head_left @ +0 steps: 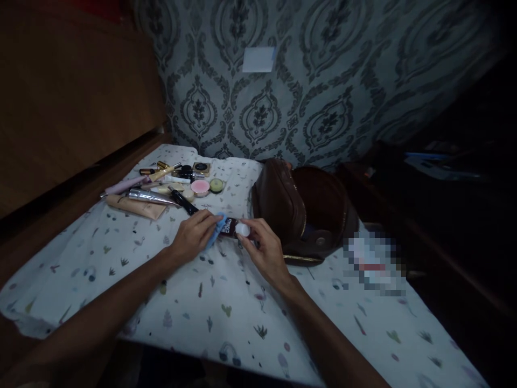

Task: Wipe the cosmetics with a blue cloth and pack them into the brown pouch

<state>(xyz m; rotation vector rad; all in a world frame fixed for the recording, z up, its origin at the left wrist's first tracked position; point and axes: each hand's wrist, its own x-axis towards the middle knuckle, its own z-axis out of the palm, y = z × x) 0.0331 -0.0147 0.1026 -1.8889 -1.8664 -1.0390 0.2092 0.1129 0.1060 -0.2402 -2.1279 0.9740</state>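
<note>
My left hand [196, 235] is closed on a light blue cloth [218, 228], pressed to one end of a small dark bottle [228, 226] with pale print. My right hand [266, 249] grips the other end of that bottle, fingers and thumb around its white cap [243, 230]. The bottle is held above the patterned cloth sheet [226, 291]. Just left of my left hand lies a black tube-like cosmetic item [183, 201]. An open brown leather bag [278, 199] stands to the right of the bottle.
Several cosmetics lie at the back left: a beige tube [135, 207], a silver tube [151, 197], a pink round compact [200, 187], a green-lidded jar [216, 186] and a square gold compact [201, 168]. A wooden panel [81, 102] bounds the left; patterned wallpaper [258, 113] covers the wall behind.
</note>
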